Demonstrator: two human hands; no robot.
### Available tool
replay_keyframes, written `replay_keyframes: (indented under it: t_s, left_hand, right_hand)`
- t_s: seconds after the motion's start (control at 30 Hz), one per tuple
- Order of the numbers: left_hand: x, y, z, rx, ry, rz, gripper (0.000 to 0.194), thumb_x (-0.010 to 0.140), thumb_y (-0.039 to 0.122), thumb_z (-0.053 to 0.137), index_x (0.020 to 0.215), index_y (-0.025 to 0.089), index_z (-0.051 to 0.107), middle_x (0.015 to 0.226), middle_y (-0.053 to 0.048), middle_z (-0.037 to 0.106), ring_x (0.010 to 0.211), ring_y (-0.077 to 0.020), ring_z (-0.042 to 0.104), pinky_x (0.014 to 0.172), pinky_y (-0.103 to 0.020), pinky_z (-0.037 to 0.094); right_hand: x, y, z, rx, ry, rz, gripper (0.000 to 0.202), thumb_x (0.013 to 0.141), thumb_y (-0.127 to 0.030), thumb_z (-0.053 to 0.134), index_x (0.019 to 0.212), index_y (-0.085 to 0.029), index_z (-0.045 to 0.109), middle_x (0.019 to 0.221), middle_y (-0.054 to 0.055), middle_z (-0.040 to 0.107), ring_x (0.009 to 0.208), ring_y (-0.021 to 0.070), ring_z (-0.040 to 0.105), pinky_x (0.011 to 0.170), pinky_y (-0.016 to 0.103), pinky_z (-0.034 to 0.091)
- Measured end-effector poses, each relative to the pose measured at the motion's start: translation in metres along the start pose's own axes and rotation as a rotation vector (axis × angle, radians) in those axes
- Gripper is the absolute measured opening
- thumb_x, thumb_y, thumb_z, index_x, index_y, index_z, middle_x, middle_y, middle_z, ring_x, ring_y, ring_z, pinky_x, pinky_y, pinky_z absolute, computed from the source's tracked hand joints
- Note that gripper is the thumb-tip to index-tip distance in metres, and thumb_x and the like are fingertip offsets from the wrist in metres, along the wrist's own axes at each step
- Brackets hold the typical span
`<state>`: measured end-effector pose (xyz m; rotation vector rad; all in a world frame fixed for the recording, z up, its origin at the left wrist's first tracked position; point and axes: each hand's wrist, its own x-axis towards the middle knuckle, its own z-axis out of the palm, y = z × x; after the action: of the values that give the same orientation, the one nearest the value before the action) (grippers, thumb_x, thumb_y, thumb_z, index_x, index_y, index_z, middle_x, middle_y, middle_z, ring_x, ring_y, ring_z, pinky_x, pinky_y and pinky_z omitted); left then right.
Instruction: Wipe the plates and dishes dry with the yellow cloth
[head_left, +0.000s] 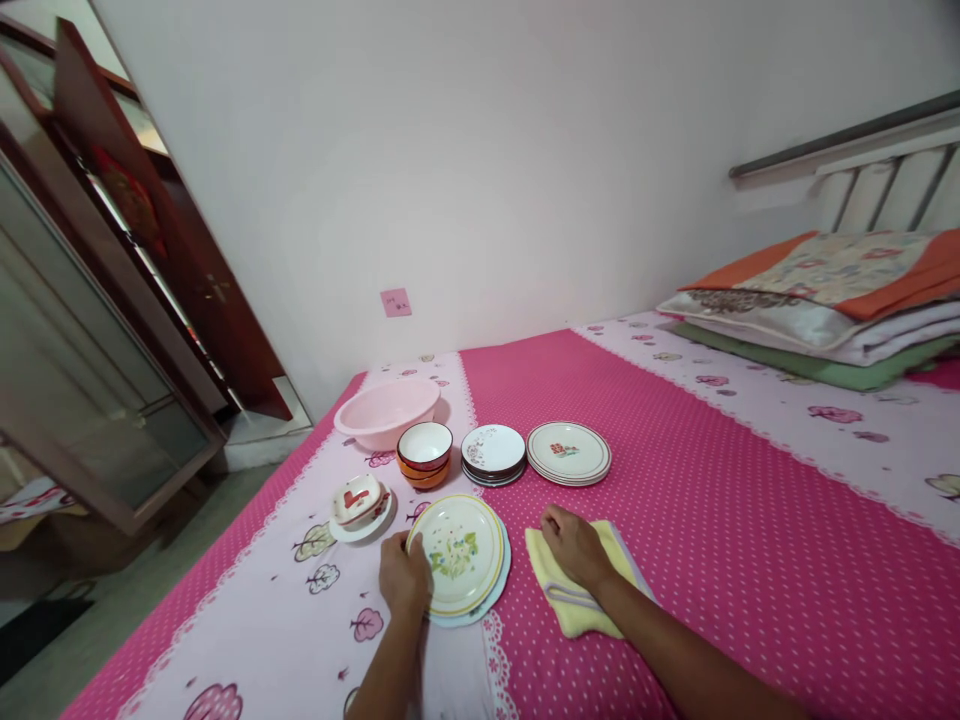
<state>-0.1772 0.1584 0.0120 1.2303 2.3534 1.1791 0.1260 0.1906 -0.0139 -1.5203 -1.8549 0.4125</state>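
Note:
My left hand point(403, 575) grips the left edge of a yellow-rimmed plate point(454, 555) with a green leaf pattern, thumb on top. Beneath that plate lies a pale blue plate point(501, 585), its rim showing at the right and bottom. My right hand point(574, 545) is closed and rests on a folded yellow cloth point(577, 615); its fingertips are hidden, so whatever they hold cannot be made out. Just beyond are a stack of dark-sided small plates point(493, 448), a stack of white plates with a red flower point(570, 452), and stacked orange bowls point(424, 475) under a white-lined one.
At the left, a small square dish point(357, 498) sits on a white plate point(360, 534). A pink basin point(388, 412) stands behind the bowls, near the wall point(495, 180). Folded bedding point(817, 320) lies at the far right of the pink patterned bed point(720, 560).

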Motion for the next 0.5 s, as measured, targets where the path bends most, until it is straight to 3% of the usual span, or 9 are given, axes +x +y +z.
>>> replay_keyframes:
  t_s: [0.2,0.5]
  left_hand:
    - [0.003,0.0,-0.004,-0.082,0.101,0.001,0.024,0.091,0.04,0.051,0.095,0.018,0.059,0.099,-0.011,0.064,0.1,-0.0295,0.063,0.091,-0.043,0.048]
    - [0.006,0.016,-0.019,-0.287,0.102,0.082,0.035,0.072,0.054,0.066,0.084,0.024,0.051,0.074,-0.001,0.059,0.077,-0.0287,0.063,0.077,-0.044,0.051]
  right_hand:
    - [-0.001,-0.002,-0.001,0.025,0.045,-0.013,0.029,0.103,-0.04,0.057,0.086,-0.017,0.062,0.073,-0.004,0.059,0.067,0.0137,0.059,0.071,0.032,0.051]
    - [0.001,-0.001,0.002,0.082,0.057,0.003,0.031,0.103,-0.041,0.056,0.084,-0.018,0.06,0.07,-0.005,0.055,0.063,0.0131,0.054,0.067,0.03,0.047]
